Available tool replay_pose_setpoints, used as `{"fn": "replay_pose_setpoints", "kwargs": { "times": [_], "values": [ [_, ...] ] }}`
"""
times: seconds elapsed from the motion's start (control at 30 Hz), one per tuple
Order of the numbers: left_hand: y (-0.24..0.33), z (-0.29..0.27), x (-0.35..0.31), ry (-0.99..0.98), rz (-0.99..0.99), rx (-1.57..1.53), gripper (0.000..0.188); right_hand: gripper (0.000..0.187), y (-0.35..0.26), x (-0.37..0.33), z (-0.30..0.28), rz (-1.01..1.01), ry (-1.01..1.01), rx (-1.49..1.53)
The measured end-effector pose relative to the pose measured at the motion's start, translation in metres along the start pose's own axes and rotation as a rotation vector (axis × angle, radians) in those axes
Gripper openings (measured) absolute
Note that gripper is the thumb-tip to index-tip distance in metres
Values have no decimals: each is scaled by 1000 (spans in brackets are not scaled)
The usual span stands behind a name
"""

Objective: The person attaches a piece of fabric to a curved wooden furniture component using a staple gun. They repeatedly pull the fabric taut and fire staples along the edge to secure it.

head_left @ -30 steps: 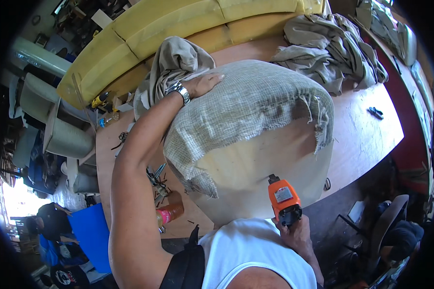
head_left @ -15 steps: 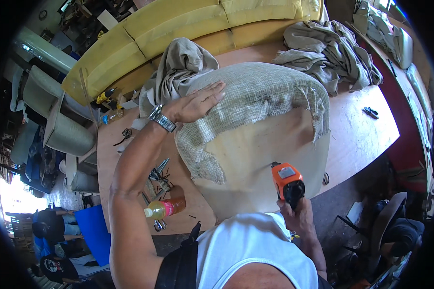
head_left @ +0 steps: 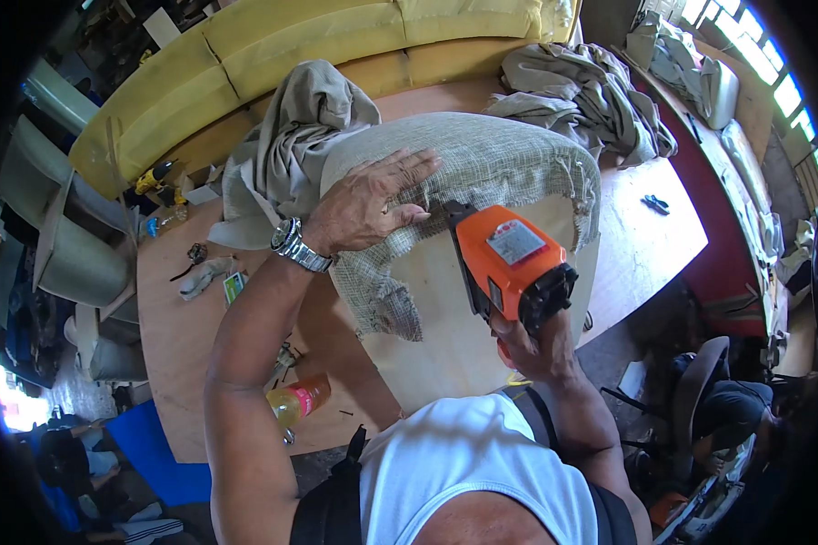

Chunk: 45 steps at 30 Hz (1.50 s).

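Observation:
My left hand (head_left: 370, 204) lies on the grey-beige woven fabric (head_left: 477, 145), fingers stretched out and thumb apart. That fabric is wrapped over the far edge of a rounded pale board (head_left: 436, 309), its frayed border folded onto the board's face. My right hand (head_left: 538, 350) is closed round the handle of an orange and black staple gun (head_left: 509, 254). The gun's nose is by the folded fabric, just right of my left thumb; whether it touches cannot be made out. Part of the handle is hidden by my fingers.
Crumpled grey cloth (head_left: 304, 118) and another cloth heap (head_left: 591, 100) lie at the back of the wooden table (head_left: 186, 336), before a yellow foam sofa back (head_left: 318, 45). A bottle (head_left: 300, 400) lies near my left forearm. Dark pliers (head_left: 655, 204) rest at right. Other people sit nearby.
My right hand has brought the staple gun up and forward to the folded fabric edge. My left hand has shifted on the fabric, its thumb now spread toward the gun.

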<state>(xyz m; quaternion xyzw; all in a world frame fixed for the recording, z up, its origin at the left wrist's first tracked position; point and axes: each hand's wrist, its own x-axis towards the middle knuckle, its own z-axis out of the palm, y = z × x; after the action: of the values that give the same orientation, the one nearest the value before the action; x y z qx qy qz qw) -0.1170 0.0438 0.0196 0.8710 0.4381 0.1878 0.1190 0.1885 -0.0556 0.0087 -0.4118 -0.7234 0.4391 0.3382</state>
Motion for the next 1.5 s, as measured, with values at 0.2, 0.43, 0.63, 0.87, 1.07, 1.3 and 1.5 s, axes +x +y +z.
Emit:
{"fn": "replay_pose_setpoints", "kwargs": {
  "times": [0.2, 0.43, 0.63, 0.87, 1.07, 1.3, 1.5],
  "values": [
    [-8, 6, -5, 50, 36, 31, 82, 27, -13, 22, 9, -18, 17, -53],
    [-13, 13, -4, 114, -38, -44, 104, 27, -17, 21, 21, -3, 30, -121],
    [-12, 13, -11, 173, -82, -103, 117, 28, -30, 23, 29, -18, 72, -72],
    [-10, 8, -10, 148, -112, -111, 123, 28, -24, 19, 31, 53, 23, -76],
    [-20, -6, -17, 101, -2, -619, 102, 27, -29, 22, 32, 7, 6, -150],
    [-121, 24, -71, 315, -410, -1236, 56, 27, -21, 0, 11, 174, 12, -168],
    [-120, 37, -48, 156, -424, -659, 57, 31, 20, -52, -10, 349, 126, -129]
  ]
}}
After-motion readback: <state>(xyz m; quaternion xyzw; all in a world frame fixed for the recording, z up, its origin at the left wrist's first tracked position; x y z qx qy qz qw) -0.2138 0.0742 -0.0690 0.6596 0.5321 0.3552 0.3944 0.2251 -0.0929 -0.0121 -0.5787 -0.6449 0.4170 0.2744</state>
